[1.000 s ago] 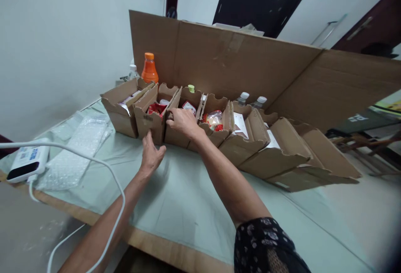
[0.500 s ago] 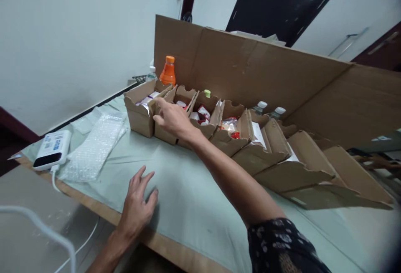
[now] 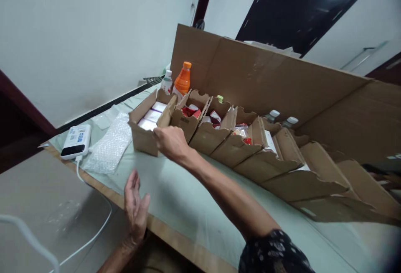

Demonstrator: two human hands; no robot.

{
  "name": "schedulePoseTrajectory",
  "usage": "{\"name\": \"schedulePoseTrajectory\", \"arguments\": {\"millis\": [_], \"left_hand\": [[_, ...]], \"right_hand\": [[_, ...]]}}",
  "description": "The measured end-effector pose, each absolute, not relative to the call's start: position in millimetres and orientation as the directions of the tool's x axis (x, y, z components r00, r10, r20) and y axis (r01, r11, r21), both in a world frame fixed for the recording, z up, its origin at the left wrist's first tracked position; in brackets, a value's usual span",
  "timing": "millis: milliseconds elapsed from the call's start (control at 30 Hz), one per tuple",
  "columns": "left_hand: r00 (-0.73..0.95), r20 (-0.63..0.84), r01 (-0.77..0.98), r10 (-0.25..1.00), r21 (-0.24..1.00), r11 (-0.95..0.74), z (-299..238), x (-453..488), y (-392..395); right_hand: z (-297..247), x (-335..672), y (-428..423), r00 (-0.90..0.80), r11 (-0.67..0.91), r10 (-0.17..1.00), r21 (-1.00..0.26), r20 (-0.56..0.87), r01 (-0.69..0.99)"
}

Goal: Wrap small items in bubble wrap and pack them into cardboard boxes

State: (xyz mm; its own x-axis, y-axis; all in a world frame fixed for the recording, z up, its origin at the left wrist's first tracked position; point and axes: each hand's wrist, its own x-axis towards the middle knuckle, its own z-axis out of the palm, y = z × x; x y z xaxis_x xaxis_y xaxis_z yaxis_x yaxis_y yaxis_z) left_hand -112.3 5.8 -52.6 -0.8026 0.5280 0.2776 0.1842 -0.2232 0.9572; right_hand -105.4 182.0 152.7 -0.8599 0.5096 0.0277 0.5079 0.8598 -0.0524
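My right hand (image 3: 169,142) reaches across the table and closes its fingers on the near right corner of the leftmost cardboard box (image 3: 142,137), which holds white packets. My left hand (image 3: 135,206) hovers open, fingers together, over the table's near edge, touching nothing. A row of several open cardboard boxes (image 3: 219,139) with red and white packets runs to the right from there.
A tall cardboard sheet (image 3: 266,76) stands behind the boxes. An orange bottle (image 3: 182,79) and a small white bottle (image 3: 167,81) stand at the far left corner. Bubble wrap (image 3: 109,147) and a white device (image 3: 76,140) with a cable lie to the left. Empty folded boxes (image 3: 313,185) lie at the right.
My right hand moved from the second box down to the corner of the leftmost box. My left hand drew back toward the table's near edge. The view swung to the left.
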Motion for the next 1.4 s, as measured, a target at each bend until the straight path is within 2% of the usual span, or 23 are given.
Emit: {"name": "schedulePoseTrajectory", "arguments": {"millis": [100, 233, 367, 433, 500, 600, 700, 900, 1033, 1233, 1400], "left_hand": [[-0.859, 0.279, 0.179, 0.429, 0.949, -0.258, -45, -115, -4], [-0.852, 0.289, 0.213, 0.437, 0.953, -0.215, -34, -121, -23], [-0.745, 0.299, 0.197, 0.597, 0.953, -0.231, -21, -121, -29], [-0.646, 0.245, 0.155, 0.723, 0.969, -0.190, -19, -115, -30], [-0.539, 0.151, 0.136, 0.829, 0.986, -0.091, -22, -107, -34], [-0.469, 0.031, 0.139, 0.882, 0.990, 0.039, -30, -91, -41], [-0.483, 0.006, 0.124, 0.876, 0.990, 0.062, -30, -77, -34], [-0.439, 0.110, 0.205, 0.892, 0.979, -0.020, 6, -69, 61], [-0.416, 0.157, 0.232, 0.896, 0.971, -0.062, 6, -70, 113], [-0.488, 0.131, 0.357, 0.863, 0.932, 0.061, -27, -71, 80], [-0.477, 0.178, 0.332, 0.861, 0.943, -0.011, -23, -55, 81]], "right_hand": [[146, -46, 151, -0.859, 0.849, 0.511, -0.174, 0.031, 0.499], [133, 55, 146, -0.746, 0.719, 0.640, -0.489, 0.187, 0.494], [118, 154, 151, -0.477, 0.496, 0.843, -0.703, 0.249, 0.509], [108, 196, 144, -0.285, 0.359, 0.927, -0.802, 0.244, 0.478], [95, 228, 128, -0.206, 0.274, 0.957, -0.864, 0.203, 0.423], [70, 248, 98, -0.335, 0.244, 0.937, -0.874, 0.101, 0.421], [48, 239, 80, -0.391, 0.251, 0.919, -0.850, 0.059, 0.462], [39, 212, 124, -0.259, 0.276, 0.950, -0.849, 0.171, 0.451], [33, 216, 154, -0.159, 0.309, 0.951, -0.857, 0.267, 0.411], [-1, 235, 125, -0.100, 0.212, 0.977, -0.847, 0.187, 0.488], [-4, 228, 134, -0.080, 0.209, 0.977, -0.839, 0.195, 0.502]]}}
